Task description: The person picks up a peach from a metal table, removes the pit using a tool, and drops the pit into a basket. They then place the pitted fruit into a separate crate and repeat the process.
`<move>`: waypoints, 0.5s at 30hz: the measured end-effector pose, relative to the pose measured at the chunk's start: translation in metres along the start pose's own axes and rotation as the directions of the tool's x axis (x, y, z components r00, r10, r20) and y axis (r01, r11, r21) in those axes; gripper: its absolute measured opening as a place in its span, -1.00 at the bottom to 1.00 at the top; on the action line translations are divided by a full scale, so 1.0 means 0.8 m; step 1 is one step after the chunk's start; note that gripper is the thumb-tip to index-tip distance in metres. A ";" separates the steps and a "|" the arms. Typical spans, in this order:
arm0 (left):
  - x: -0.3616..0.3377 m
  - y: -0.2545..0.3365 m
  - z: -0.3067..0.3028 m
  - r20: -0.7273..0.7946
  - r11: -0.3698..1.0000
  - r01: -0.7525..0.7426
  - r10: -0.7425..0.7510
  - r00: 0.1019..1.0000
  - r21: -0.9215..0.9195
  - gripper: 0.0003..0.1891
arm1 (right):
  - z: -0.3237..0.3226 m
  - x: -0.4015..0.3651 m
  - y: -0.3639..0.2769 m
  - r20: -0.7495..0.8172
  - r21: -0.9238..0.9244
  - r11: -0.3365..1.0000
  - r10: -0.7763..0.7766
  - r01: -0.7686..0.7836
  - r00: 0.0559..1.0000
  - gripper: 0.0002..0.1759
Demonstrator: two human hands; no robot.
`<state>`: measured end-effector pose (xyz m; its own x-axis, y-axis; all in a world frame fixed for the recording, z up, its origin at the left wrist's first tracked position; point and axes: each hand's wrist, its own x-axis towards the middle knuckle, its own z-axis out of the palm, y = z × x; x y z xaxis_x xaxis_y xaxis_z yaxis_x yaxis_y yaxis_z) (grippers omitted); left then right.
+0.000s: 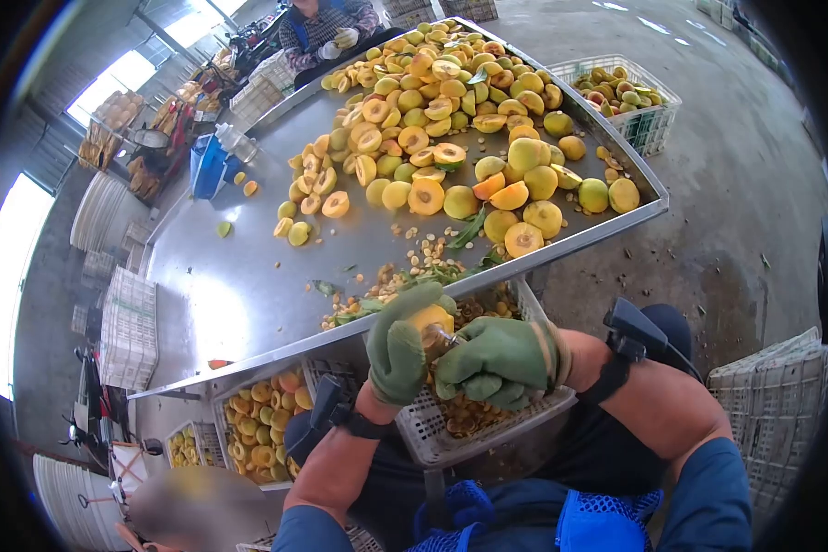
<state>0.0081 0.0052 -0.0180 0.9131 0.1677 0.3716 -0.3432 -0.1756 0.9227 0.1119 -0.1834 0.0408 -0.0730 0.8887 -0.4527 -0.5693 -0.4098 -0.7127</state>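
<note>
My left hand [397,354], in a green glove, is closed around a yellow peach [430,318] just past the table's near edge. My right hand [504,357], also gloved in green, is closed on a small metal tool [447,337]. Its shiny end meets the peach; the handle is hidden in my fist. Below both hands stands a white plastic basket [442,449] with scraps and pits in it. Halved and whole peaches [426,195] lie heaped on the metal table [248,248], with loose pits [425,256] and green leaves near the edge.
A crate of peaches [265,419] stands under the table at left, another crate [658,120] beyond its right edge. A blue container [209,167] sits on the far left of the table. One person [327,32] sits across, another person [198,506] at lower left. Stacked crates [773,405] stand right.
</note>
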 end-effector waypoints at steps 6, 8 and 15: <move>0.002 -0.004 0.010 -0.043 0.987 -0.093 0.099 0.994 0.128 -0.42 | 0.016 0.007 0.010 -0.272 -0.361 0.924 -0.237 0.129 0.933 -0.69; 0.001 -0.005 0.011 -0.048 0.983 -0.091 0.100 0.994 0.158 -0.44 | 0.015 0.010 0.015 -0.286 -0.455 0.877 -0.312 0.158 0.906 -0.67; 0.011 0.003 0.007 0.095 0.985 -0.028 0.012 0.995 0.170 -0.49 | -0.003 0.019 0.034 -0.215 -0.624 0.748 -0.443 0.227 0.870 -0.72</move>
<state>0.0169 0.0005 -0.0129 0.9257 0.0732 0.3710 -0.3261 -0.3424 0.8811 0.0976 -0.1816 0.0134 0.3652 0.9107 -0.1932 0.0681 -0.2331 -0.9701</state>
